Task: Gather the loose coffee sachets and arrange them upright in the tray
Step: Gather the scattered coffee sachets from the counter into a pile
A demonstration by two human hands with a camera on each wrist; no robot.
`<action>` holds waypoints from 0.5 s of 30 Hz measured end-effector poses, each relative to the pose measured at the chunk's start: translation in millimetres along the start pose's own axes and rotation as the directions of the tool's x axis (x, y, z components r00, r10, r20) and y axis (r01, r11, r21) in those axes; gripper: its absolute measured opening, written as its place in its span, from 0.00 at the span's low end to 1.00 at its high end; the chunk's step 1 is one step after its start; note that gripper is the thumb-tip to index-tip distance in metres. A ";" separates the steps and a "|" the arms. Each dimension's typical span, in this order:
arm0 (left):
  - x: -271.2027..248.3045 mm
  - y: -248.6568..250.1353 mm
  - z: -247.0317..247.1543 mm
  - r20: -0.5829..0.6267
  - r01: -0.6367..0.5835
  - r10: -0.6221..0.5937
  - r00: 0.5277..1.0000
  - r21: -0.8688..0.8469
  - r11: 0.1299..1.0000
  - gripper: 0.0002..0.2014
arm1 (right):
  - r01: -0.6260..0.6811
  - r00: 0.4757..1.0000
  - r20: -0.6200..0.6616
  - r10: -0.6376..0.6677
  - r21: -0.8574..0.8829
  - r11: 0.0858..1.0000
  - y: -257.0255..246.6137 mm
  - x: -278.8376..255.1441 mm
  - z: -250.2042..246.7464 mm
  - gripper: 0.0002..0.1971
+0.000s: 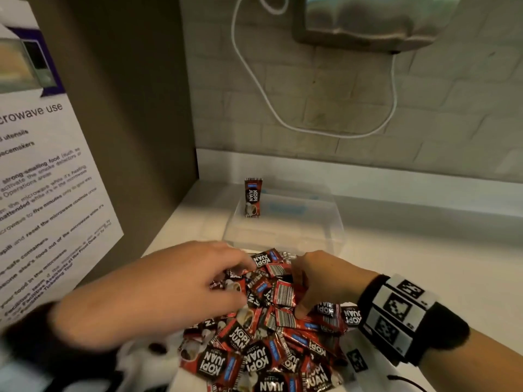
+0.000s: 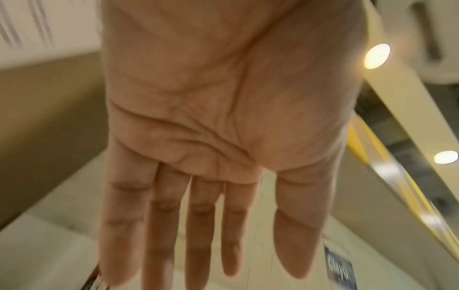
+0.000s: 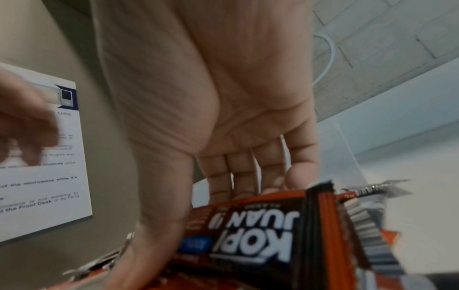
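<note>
Red-and-black coffee sachets (image 1: 263,329) sit in a messy heap at the counter's (image 1: 424,264) near edge, long axes pointing every which way. One sachet (image 1: 252,197) stands upright, long axis vertical, in the back-left corner of the clear tray (image 1: 336,222) just behind the heap. The left hand (image 1: 158,292) hovers over the pile, fingers straight and slightly apart, holding nothing. The right hand (image 1: 325,278) digs in, fingers and thumb curled onto sachets.

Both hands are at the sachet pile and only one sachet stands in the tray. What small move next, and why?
Probably close the right hand on the few sachets under its fingers and lift them clear. The left hand reaches over the pile with straight, empty fingers, and the clear tray behind holds just one upright sachet.
</note>
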State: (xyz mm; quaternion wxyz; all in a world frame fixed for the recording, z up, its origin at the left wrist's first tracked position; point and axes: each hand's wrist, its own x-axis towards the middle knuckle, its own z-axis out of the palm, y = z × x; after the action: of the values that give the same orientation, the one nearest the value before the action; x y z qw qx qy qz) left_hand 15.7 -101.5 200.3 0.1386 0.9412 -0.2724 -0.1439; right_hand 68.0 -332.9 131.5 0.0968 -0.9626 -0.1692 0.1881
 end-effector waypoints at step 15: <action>100.2 -0.5 49.0 0.186 -0.218 0.157 0.970 0.384 0.897 0.15 | 0.002 0.989 -0.136 0.066 0.450 0.893 25.7 -39.3 -33.2 0.05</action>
State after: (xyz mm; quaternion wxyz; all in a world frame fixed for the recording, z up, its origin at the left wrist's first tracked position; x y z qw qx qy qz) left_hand 80.1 -165.4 135.5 -0.0654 0.9053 -0.3953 -0.1412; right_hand 54.3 -374.9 168.2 0.3254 -0.9281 -0.0979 0.1520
